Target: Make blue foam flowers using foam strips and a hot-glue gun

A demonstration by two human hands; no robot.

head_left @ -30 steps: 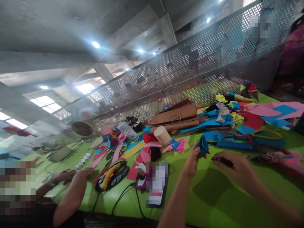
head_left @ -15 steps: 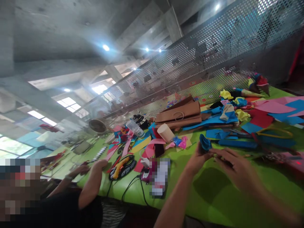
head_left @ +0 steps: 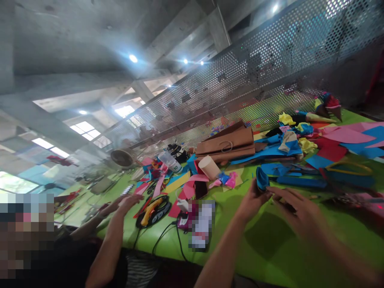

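A rolled piece of blue paper (head_left: 262,179) stands upright above the table, its upper end loosely curled open. My left hand (head_left: 253,200) is closed around its lower part. From the right, my right hand (head_left: 295,204) meets it with curled fingers, the fingertips pinched at the roll's lower right edge beside my left fingers. The pinched edge is partly hidden by the fingers. Behind my hands lie blue paper pieces (head_left: 300,182) and a small pink and blue bundle (head_left: 229,180).
On the green table (head_left: 240,260) stand a cream cylinder (head_left: 209,168), folded brown sheets (head_left: 225,146) and a clear cup (head_left: 170,162). A yellow-handled tool (head_left: 151,210), a phone-like slab (head_left: 202,224) and cords lie left. A co-worker's arms (head_left: 112,240) reach in. Coloured paper covers the right.
The blue roll has turned slightly and its top shows wider. My hands stay nearly in place. The co-worker's near hand has lifted and spread its fingers.
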